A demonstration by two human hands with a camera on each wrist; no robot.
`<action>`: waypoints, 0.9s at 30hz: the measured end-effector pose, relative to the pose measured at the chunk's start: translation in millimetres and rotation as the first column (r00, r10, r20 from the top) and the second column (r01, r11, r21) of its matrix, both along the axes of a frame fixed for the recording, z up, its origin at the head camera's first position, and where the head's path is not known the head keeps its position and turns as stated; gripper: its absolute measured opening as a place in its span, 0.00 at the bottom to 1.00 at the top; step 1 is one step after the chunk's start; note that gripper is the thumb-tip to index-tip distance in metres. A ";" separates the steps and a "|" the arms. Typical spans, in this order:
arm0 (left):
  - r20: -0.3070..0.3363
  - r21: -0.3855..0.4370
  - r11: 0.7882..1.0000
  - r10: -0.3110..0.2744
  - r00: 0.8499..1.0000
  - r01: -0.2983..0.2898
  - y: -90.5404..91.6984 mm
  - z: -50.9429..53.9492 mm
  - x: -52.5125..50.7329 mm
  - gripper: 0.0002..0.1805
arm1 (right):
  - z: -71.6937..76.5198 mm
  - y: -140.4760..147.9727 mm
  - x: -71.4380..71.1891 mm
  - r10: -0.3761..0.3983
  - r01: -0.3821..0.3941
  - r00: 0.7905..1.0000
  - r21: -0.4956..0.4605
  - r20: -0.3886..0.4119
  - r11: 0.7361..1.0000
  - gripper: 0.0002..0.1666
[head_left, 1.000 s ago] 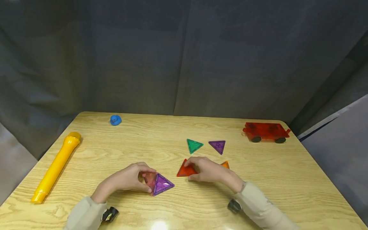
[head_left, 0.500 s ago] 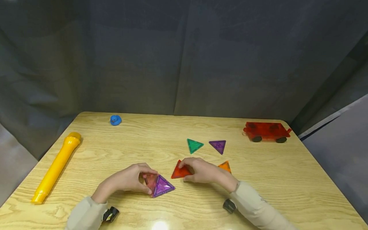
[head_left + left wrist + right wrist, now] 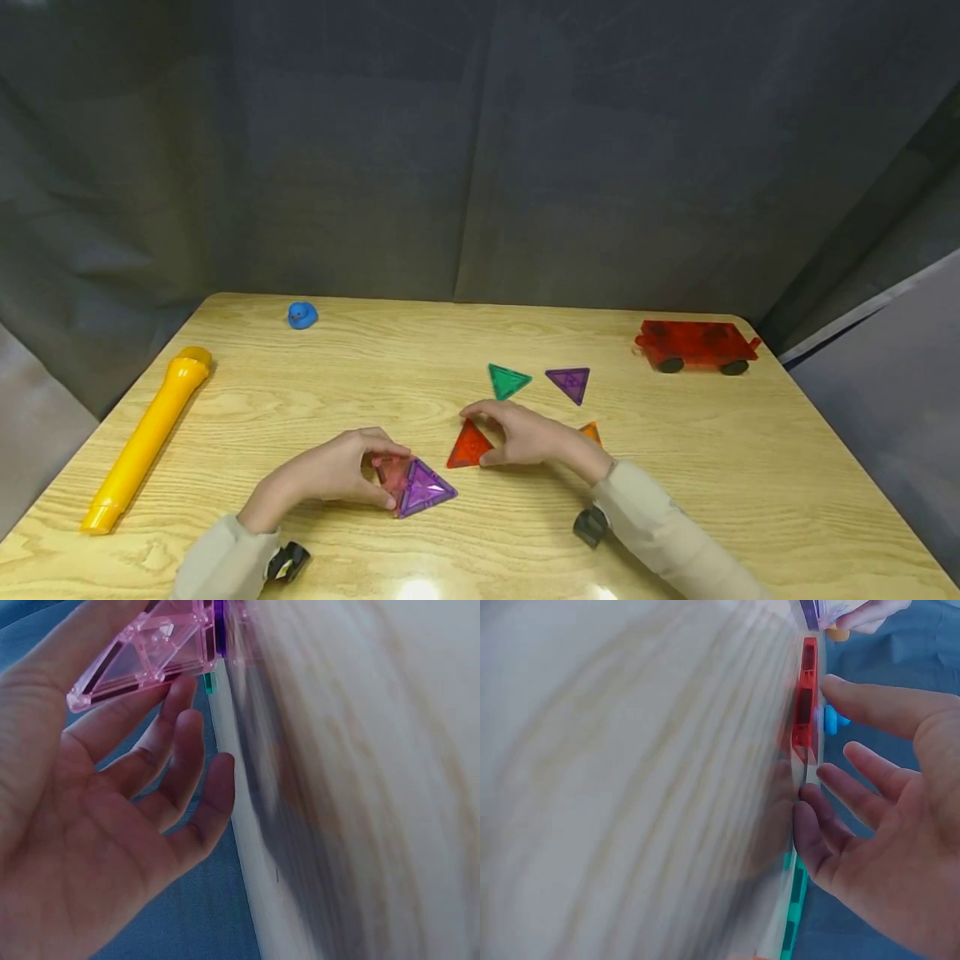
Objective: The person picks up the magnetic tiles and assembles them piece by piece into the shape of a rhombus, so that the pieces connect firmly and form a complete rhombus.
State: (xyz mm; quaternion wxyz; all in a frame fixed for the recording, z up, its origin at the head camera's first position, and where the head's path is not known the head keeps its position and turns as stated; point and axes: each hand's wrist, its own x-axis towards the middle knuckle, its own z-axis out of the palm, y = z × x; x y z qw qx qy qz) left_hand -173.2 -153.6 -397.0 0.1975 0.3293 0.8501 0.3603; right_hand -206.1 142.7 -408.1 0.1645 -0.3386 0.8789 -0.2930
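From above the near side of a pale wood-grain tabletop (image 3: 300, 375), the head camera looks forward and down, spanning the left hand (image 3: 337, 471), the right hand (image 3: 528, 435) and a dark fabric curtain (image 3: 337, 183). Low and close, the left wrist camera faces the left hand and a pink translucent triangular plastic tile (image 3: 180, 645); the right wrist camera, as low, sees a red triangular plastic tile (image 3: 805, 697) edge-on. Each tile also shows in the head view.
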 end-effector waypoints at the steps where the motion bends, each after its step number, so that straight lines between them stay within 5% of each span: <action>1: 0.001 0.000 1.000 0.002 1.000 -0.002 0.1 0.2 0.2 0.32 | -0.6 -0.2 -0.9 0.004 -0.004 1.000 -0.003 0.006 1.000 0.36; 19: -0.021 0.000 1.000 -0.012 1.000 0.012 -0.4 -0.8 -0.2 0.32 | -3.4 -1.1 3.1 -0.010 0.010 1.000 -0.044 0.008 0.999 0.34; 27: 0.001 0.007 1.000 -0.006 1.000 0.006 0.5 -0.6 0.6 0.32 | -2.6 0.5 6.6 -0.065 0.069 0.995 -0.059 0.076 0.996 0.39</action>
